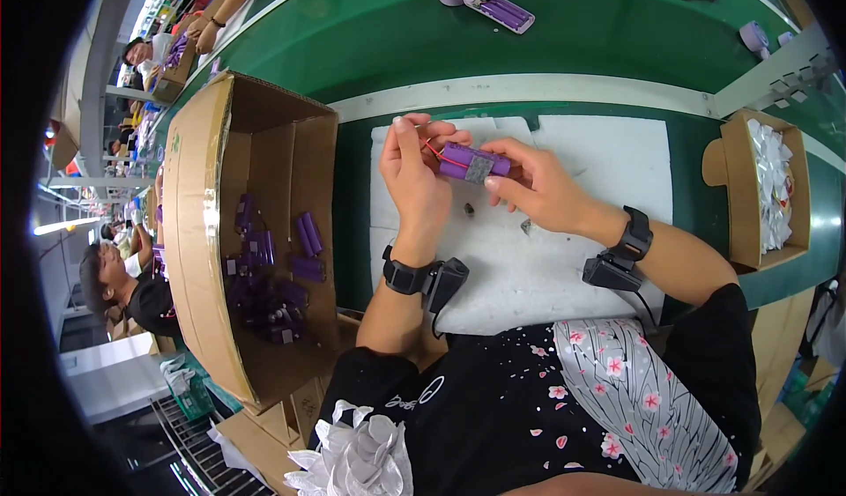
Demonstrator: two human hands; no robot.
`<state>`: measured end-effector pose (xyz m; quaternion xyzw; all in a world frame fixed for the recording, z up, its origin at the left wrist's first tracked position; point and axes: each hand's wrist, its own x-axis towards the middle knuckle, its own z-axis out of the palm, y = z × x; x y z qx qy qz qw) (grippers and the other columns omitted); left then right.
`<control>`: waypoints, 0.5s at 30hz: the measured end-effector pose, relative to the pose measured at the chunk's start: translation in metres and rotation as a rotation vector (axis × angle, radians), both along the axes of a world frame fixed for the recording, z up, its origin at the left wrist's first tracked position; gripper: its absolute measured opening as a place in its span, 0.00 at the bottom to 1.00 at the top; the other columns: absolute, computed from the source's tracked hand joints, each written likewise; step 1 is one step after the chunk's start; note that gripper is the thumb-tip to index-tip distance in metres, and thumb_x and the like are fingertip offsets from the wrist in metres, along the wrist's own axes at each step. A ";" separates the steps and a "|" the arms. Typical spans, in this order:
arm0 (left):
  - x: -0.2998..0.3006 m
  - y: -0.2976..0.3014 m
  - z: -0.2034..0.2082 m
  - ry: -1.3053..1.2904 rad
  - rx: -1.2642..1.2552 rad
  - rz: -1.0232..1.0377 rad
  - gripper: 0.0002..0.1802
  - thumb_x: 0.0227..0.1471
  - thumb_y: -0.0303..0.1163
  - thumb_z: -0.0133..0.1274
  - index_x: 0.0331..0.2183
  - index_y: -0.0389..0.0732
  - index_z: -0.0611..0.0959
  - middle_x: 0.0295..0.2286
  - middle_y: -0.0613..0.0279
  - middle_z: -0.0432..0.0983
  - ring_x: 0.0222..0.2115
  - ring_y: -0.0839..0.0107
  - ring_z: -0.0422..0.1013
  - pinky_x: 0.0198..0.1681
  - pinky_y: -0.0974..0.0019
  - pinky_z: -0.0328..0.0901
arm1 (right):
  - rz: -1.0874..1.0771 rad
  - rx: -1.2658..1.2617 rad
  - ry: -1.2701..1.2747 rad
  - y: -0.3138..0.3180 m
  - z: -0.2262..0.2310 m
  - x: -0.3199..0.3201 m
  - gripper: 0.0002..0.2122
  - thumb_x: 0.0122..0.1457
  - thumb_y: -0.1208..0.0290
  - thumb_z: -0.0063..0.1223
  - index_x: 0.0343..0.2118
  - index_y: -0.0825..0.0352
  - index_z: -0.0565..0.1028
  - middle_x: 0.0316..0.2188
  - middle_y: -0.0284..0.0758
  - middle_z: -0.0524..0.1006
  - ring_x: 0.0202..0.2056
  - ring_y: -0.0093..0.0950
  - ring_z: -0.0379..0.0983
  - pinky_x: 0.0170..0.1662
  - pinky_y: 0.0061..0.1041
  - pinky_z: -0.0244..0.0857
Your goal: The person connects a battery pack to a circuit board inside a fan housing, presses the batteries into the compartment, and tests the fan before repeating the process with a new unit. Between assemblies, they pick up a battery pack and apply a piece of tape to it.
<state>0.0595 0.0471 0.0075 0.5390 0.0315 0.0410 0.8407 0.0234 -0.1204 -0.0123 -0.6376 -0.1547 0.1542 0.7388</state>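
A purple battery pack (455, 158) with a grey patch and red wires is held above a white foam mat (564, 276). My right hand (542, 183) grips its right end between thumb and fingers. My left hand (417, 166) is at the other end, its fingers curled by the red wires; whether they pinch a wire is too small to make out. Small dark bits (469, 210) lie on the mat below. Each wrist wears a black strap with a black device.
At left stands a tall open cardboard box (198, 232) with several purple battery packs (308, 233). At right, a smaller cardboard box (745, 205) holds silvery-white packets (771, 183). Beyond a pale rail (529, 88), a purple handheld device (498, 10) lies on the green belt. Other people sit at far left.
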 end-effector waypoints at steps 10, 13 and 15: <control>-0.003 0.003 0.006 -0.091 0.267 0.054 0.20 0.64 0.44 0.40 0.35 0.35 0.74 0.29 0.55 0.77 0.29 0.65 0.77 0.31 0.70 0.70 | -0.098 0.092 0.067 0.001 -0.001 -0.001 0.16 0.61 0.73 0.47 0.51 0.71 0.67 0.28 0.35 0.75 0.26 0.19 0.70 0.28 0.19 0.66; -0.003 0.001 0.006 -0.073 0.231 0.051 0.20 0.64 0.43 0.40 0.35 0.35 0.74 0.30 0.55 0.77 0.30 0.65 0.78 0.31 0.71 0.70 | -0.115 0.098 0.084 0.001 -0.003 0.001 0.16 0.60 0.74 0.47 0.51 0.71 0.67 0.28 0.35 0.75 0.25 0.19 0.70 0.27 0.19 0.65; -0.003 -0.002 0.005 -0.049 0.163 0.041 0.19 0.64 0.43 0.40 0.35 0.35 0.74 0.31 0.54 0.77 0.31 0.64 0.78 0.31 0.72 0.70 | -0.123 0.103 0.109 0.000 -0.004 0.002 0.17 0.60 0.74 0.47 0.51 0.71 0.67 0.28 0.35 0.75 0.26 0.19 0.70 0.27 0.19 0.65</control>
